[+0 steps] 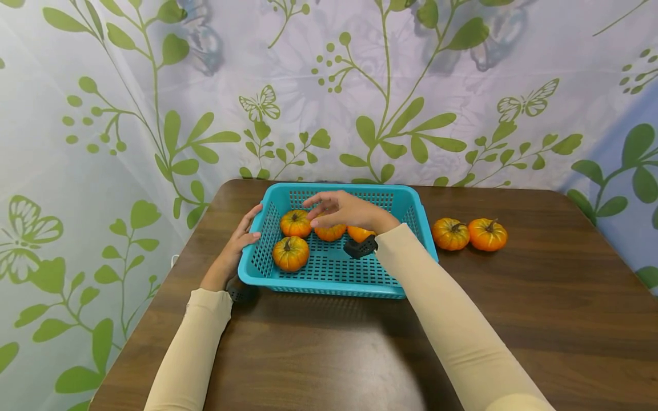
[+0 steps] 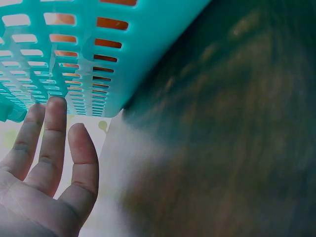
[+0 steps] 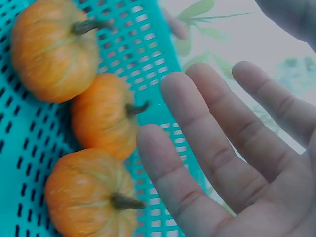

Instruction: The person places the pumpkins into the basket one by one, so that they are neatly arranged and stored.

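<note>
A turquoise plastic basket with slotted walls sits on the table and holds several small orange pumpkins. Beside its left end, my left hand has its thumb at the rim. In the left wrist view, the fairly straight fingers reach up along the basket's slotted outer wall. My right hand hovers above the basket, its fingers loosely spread and nothing in them. It partly hides the pumpkins beneath. The right wrist view shows three pumpkins with dark stems next to that hand.
Two more pumpkins, one greenish-orange and one brighter orange, stand side by side on the brown wooden table just right of the basket. A curtain printed with green leaves and butterflies hangs behind the table.
</note>
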`<state>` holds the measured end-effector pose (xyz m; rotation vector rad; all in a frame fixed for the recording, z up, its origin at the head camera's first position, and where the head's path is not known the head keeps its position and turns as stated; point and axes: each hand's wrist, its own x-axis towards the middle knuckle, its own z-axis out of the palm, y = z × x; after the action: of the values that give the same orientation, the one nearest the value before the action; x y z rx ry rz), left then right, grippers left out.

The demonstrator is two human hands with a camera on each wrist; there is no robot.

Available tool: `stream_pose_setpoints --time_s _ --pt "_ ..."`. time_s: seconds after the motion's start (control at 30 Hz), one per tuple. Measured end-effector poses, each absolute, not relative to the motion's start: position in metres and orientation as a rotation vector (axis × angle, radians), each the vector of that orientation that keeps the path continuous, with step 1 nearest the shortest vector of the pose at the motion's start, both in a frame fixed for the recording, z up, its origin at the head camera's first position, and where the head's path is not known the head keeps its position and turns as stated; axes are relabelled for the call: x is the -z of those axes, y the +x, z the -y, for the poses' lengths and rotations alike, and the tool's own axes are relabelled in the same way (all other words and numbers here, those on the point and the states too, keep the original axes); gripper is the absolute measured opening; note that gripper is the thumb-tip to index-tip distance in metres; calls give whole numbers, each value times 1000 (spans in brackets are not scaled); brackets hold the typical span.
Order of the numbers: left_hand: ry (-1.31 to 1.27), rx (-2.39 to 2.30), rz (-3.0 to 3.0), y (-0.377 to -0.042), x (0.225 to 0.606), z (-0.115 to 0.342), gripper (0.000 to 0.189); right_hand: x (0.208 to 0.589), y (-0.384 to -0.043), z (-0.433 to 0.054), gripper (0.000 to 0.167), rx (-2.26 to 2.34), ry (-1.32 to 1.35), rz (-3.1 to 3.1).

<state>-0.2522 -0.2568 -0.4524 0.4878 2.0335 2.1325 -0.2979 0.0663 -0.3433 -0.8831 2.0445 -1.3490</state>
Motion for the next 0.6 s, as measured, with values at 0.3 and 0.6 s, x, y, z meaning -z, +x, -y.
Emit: stream_pose_setpoints --time_s 0.3,0.6 --pt "495 -2143 -2028 -252 453 257 78 330 -286 -78 48 1555 -858 -2069" --pt "505 -2144 -2040 -256 457 257 79 327 -272 -87 42 1629 -923 -2143"
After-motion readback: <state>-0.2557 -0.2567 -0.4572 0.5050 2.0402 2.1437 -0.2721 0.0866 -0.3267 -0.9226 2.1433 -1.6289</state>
